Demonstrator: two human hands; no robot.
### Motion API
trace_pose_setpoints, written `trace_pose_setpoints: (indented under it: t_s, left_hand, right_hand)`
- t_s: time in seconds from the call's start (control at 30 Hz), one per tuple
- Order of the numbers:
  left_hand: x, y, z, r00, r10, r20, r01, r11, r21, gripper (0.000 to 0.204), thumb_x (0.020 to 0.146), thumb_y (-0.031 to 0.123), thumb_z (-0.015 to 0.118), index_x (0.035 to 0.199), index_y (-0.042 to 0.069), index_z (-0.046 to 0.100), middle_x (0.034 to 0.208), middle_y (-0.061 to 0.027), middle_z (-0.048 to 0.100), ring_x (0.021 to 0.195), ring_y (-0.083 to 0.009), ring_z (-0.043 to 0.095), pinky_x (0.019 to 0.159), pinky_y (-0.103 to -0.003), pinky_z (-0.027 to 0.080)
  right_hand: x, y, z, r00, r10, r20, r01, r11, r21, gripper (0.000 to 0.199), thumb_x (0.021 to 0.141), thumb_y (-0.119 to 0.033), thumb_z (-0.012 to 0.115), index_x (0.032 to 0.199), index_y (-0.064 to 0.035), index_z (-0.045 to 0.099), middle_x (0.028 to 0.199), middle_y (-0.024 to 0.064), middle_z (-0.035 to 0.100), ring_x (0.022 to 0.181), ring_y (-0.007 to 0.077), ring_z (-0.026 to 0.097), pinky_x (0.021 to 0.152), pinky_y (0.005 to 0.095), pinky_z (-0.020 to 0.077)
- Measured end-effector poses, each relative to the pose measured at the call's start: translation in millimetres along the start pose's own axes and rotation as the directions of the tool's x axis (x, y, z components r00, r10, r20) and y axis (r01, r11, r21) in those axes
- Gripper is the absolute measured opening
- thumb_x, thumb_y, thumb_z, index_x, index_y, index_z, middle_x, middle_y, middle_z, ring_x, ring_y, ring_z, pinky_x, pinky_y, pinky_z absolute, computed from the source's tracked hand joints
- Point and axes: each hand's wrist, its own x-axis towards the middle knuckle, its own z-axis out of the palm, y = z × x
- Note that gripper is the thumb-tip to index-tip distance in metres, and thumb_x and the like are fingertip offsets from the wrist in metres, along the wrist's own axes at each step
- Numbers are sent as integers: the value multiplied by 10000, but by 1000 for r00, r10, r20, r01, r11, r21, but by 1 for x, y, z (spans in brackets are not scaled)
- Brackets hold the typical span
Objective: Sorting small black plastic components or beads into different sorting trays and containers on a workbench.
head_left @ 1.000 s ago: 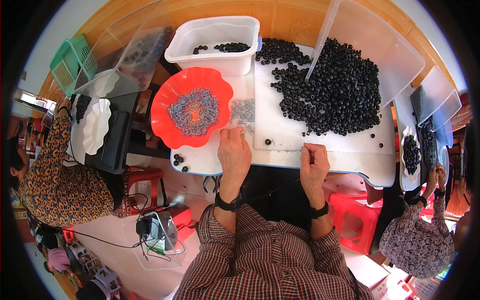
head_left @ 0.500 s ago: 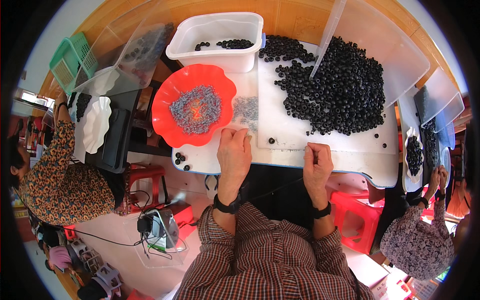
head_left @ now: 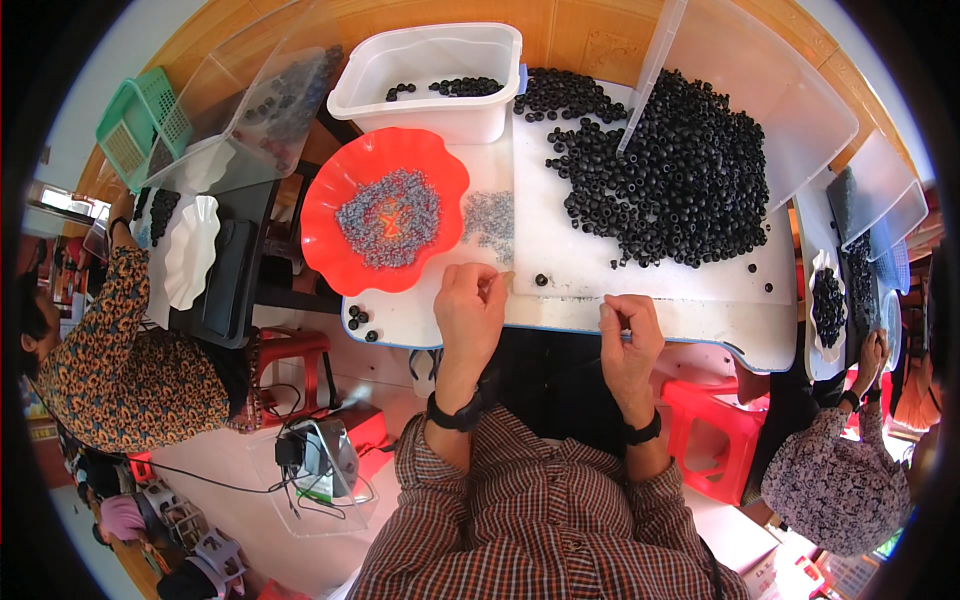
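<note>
At the table's front edge, my left hand (head_left: 470,312) is closed in a pinch, thumb against forefinger. Any small piece at its fingertips is too tiny to name. My right hand (head_left: 632,338) also pinches, a short gap to the right, and what it holds, if anything, cannot be made out. Between and just beyond them lies a single black ring-like piece (head_left: 541,280). Left of my left hand, a red wavy-edged dish (head_left: 325,235) holds small grey translucent bits (head_left: 408,190). More such bits (head_left: 490,220) are scattered beside it on the white tabletop (head_left: 690,318).
A large heap of black pieces (head_left: 680,180) spreads from a tipped clear bin (head_left: 800,110). Behind the dish stands a white tub (head_left: 430,112) with some black pieces inside. Several more lie at the front left corner (head_left: 358,320). People work at tables on both sides.
My left hand has shifted slightly right and down, its fingertips turning toward the right hand. The right hand has edged a little left and down. Both remain pinched.
</note>
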Motion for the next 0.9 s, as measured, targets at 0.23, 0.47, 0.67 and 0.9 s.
trace_pose_setpoints:
  t_s: [0.23,0.47,0.67,0.9]
  left_hand:
    - [-24,29,-6,740,-222,634,648,484,-587,192,905,199,702,890,12,661,665,8,610,516,-31,516,426,-168,404]
    - [-29,30,2,707,-244,663,696,404,-593,227,923,213,680,842,2,667,681,-10,629,506,-34,521,406,-168,401]
    - [-29,33,6,713,-271,647,684,476,-553,243,933,229,667,861,-3,671,692,-17,625,508,-50,518,412,-182,403]
    - [-25,39,6,792,-360,494,584,683,-439,233,934,223,658,866,0,672,695,-27,629,512,-69,534,444,-216,430]
  right_hand:
    - [-8,-25,11,967,76,243,-162,919,360,169,875,42,637,1040,9,643,921,80,609,728,119,613,625,229,488]
    - [-8,-24,12,943,88,322,-221,887,404,116,888,27,633,1002,12,645,914,74,615,760,113,619,639,216,486]
    - [-7,-18,14,965,12,261,-105,933,345,95,879,18,646,973,6,641,900,68,611,698,105,591,590,218,468]
    - [-7,-11,12,973,63,222,-131,943,306,68,876,21,635,944,19,624,871,67,597,676,95,567,574,221,455]
